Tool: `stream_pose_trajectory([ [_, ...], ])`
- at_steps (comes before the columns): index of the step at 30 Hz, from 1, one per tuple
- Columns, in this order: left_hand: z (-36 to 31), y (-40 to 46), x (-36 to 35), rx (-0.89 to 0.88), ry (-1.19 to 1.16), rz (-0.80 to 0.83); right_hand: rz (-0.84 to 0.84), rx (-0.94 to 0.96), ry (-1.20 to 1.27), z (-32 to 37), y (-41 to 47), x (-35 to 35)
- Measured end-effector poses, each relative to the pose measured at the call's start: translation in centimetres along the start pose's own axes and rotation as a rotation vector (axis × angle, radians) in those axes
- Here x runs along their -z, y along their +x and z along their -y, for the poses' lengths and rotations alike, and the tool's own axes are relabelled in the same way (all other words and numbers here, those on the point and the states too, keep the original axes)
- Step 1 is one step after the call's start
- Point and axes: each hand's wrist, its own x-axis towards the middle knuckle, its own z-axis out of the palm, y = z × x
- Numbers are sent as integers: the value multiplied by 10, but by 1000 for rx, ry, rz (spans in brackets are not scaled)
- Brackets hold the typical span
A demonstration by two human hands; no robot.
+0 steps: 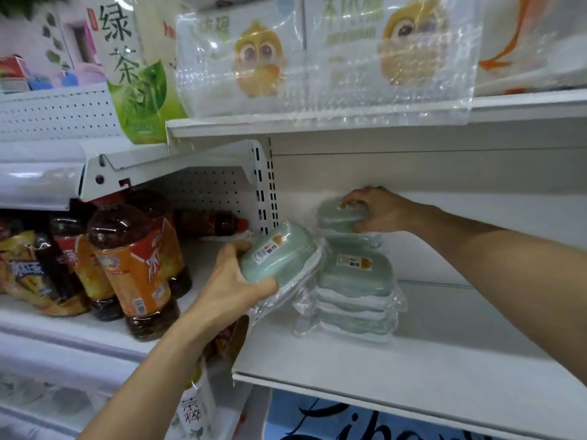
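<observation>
Two hands at a stack of pale green rounded plastic boxes in clear wrap [355,281] on a white metal shelf [428,360].
Left hand [233,281] grips a separate pale green wrapped plastic box [279,254], thumb on its near edge, fingers round its far side; this box is tilted, label upward, just left of the stack; right hand [378,211] is closed on the topmost green box [338,217] of the stack, fingers curled over its top, thumb at its right side; brown plastic tea bottles with orange labels [136,265] stand well left of the stack; clear-wrapped packs printed with yellow ducks [257,61] sit above the stack.
</observation>
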Motion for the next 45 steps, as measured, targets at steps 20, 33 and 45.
stream_pose_trajectory([
  [20,-70,61,-39,-250,6,308,-255,104,255,34,-129,-11],
  [33,-35,34,-54,-440,176,102,-188,41,-79,34,-139,-31],
  [45,-43,-107,-47,-547,336,-156,-665,7,-229,85,-258,-47],
])
